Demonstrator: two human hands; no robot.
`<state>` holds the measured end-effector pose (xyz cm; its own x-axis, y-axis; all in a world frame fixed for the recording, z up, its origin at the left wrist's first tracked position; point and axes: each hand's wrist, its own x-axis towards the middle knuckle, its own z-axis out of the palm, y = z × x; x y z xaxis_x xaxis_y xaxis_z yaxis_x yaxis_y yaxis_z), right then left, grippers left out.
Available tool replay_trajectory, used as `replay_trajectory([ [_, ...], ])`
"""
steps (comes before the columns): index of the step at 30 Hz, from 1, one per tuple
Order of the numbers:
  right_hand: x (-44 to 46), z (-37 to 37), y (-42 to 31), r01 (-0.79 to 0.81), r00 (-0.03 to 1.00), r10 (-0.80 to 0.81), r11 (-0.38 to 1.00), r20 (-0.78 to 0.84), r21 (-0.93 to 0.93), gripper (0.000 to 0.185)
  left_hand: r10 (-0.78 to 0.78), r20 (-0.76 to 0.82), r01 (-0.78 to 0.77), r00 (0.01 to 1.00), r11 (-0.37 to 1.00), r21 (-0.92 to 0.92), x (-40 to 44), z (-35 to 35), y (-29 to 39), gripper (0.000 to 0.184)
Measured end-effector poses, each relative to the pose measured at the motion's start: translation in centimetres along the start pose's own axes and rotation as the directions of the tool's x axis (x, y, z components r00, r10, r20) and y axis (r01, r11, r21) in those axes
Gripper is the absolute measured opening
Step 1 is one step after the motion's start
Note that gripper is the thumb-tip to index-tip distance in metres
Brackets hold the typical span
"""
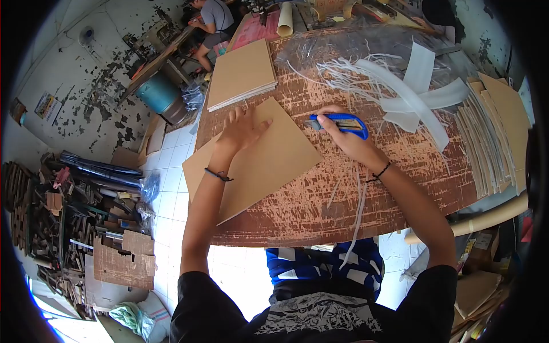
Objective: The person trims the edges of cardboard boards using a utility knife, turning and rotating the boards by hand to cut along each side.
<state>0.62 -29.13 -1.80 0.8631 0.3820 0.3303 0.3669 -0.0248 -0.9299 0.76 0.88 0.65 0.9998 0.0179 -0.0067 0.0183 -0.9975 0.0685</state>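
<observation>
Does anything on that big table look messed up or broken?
Yes, the tabletop looks damaged: its dark brown surface is worn away in many patches. Thin white strips lie tangled toward the far side, and one loose strip dangles over the near edge.

A cardboard sheet (274, 151) lies on the desk (297, 214) under the left grip (237, 131), a sheet stack (243, 73) beyond that grip. The right grip (346, 136) holds a cutter (358, 127); plastic strips (407, 100) lie beyond and rightward, piled cardboard pieces (486, 137) farther right.
</observation>
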Motion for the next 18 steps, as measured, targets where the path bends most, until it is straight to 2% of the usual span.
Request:
replay_trajectory([
  [2, 0.2, 0.4, 0.3, 0.129, 0.992, -0.129, 0.991, -0.005, -0.041, 0.021, 0.118, 0.053, -0.116, 0.992, 0.992, -0.037, -0.8, -0.8, 1.7, 0.084],
  [3, 0.1, 0.7, 0.4, 0.189, 0.982, -0.190, 0.980, -0.002, -0.059, 0.020, 0.194, 0.012, -0.192, 0.981, 0.979, -0.066, -0.6, 0.1, 2.0, 0.082],
  [5, -0.1, 0.6, 0.4, 0.081, 0.996, -0.081, 0.996, 0.030, -0.033, 0.021, 0.338, -0.086, -0.346, 0.937, 0.931, -0.118, 0.2, 2.1, 3.4, 0.079],
  [6, 0.0, 0.4, 0.4, 0.034, 0.999, -0.033, 0.999, 0.043, -0.028, 0.021, 0.343, -0.095, -0.351, 0.935, 0.932, -0.090, 0.4, 2.4, 4.4, 0.073],
  [9, -0.1, 0.6, 0.5, -0.062, 0.998, 0.057, 0.988, 0.038, 0.139, 0.023, 0.398, -0.281, -0.432, 0.873, 0.899, -0.070, 1.2, 3.7, 4.4, 0.055],
  [12, 0.0, 0.5, 0.5, -0.047, 0.996, 0.039, 0.994, 0.078, 0.094, 0.024, 0.439, -0.254, -0.498, 0.862, 0.826, -0.264, 0.5, 2.9, 4.0, 0.039],
  [15, -0.2, 0.9, 0.2, -0.076, 0.996, 0.070, 0.988, 0.048, 0.135, 0.023, 0.464, -0.255, -0.525, 0.848, 0.802, -0.285, 0.5, 2.5, 3.8, 0.029],
  [16, -0.1, 0.9, 0.5, -0.044, 0.998, 0.038, 0.990, 0.049, 0.131, 0.023, 0.470, -0.277, -0.538, 0.838, 0.797, -0.274, 0.7, 2.6, 3.7, 0.029],
  [18, -0.3, 1.0, 0.4, -0.080, 0.996, 0.075, 0.991, 0.051, 0.107, 0.023, 0.485, -0.323, -0.567, 0.813, 0.785, -0.249, 0.7, 2.9, 3.7, 0.029],
])
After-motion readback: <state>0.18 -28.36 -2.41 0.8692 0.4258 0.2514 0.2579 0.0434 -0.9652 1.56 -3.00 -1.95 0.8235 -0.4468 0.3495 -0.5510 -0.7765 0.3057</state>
